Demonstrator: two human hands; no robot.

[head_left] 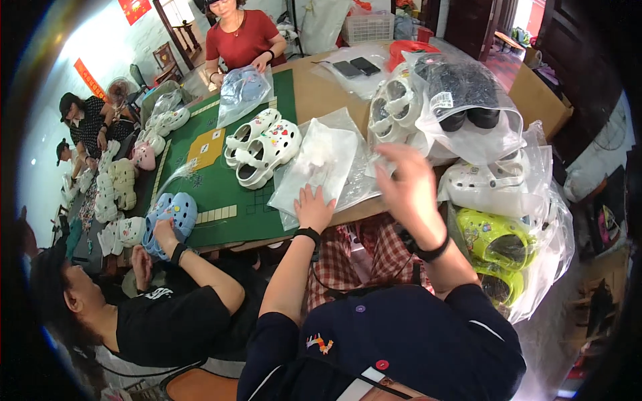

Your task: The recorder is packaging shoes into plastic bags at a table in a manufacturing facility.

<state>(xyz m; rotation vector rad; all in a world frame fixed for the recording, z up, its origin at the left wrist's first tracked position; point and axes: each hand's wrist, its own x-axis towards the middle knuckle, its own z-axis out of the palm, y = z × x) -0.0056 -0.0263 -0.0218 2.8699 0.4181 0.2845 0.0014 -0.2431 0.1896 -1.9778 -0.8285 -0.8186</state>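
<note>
My left hand (314, 208) lies flat, fingers spread, on the near edge of a stack of clear plastic bags (304, 179). Whitish crumpled material (318, 152) shows on top of the stack. Raised over the table edge just right of the bags, my right hand (409, 190) is slightly blurred, its fingers apart and nothing seen in it. A pair of white clogs (279, 142) with coloured charms stands left of the bags. To the right, bagged clogs are piled: white clogs (484, 179), black clogs (461, 93) and yellow-green clogs (496, 237).
A green mat (231, 217) covers the table's left part. A co-worker at left handles blue clogs (180, 208); another in red across the table holds a bagged blue pair (244, 87). Two phones (364, 65) lie at the back. More clogs (124, 182) line the left side.
</note>
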